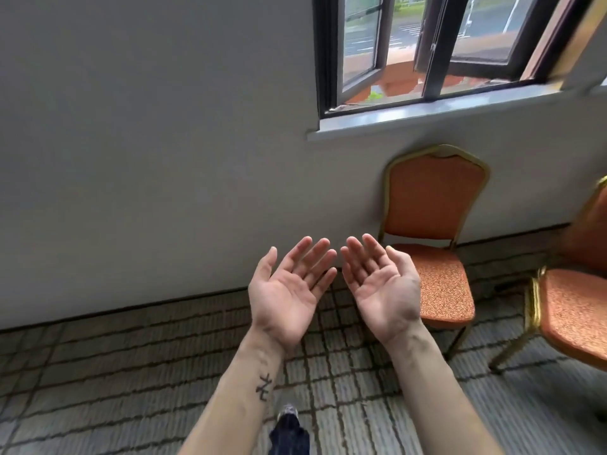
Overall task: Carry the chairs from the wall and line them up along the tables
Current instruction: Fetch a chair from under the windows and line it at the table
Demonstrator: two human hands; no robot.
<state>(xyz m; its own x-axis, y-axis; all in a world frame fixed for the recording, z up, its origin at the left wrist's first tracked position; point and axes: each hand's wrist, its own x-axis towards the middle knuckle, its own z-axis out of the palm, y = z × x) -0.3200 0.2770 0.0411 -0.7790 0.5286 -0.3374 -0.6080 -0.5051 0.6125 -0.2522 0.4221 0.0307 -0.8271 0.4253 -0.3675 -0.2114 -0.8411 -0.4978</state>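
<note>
Both the left hand (pixel 285 292) and the right hand (pixel 381 287) are spread wide, palms up, holding nothing — a careless grab of the chair (pixel 433 224) could scrape its back on the wall (pixel 164 159).

Both forearms bare, stretched forward toward twelve o'clock. Left hand (pixel 289 290) and right hand (pixel 382 287) palms up, fingers relaxed, nearly touching at the fingertips — holding nothing. Small tattoo on left wrist.

Both hands are held out with palms up and fingers relaxed, the left hand (pixel 289 290) just beside the right hand (pixel 382 290), holding nothing. 2 orange chairs stand near: one chair (pixel 433 231) against the wall (pixel 147 159) under the window (pixel 427 50), the second chair (pixel 571 300) at the right edge.
</note>
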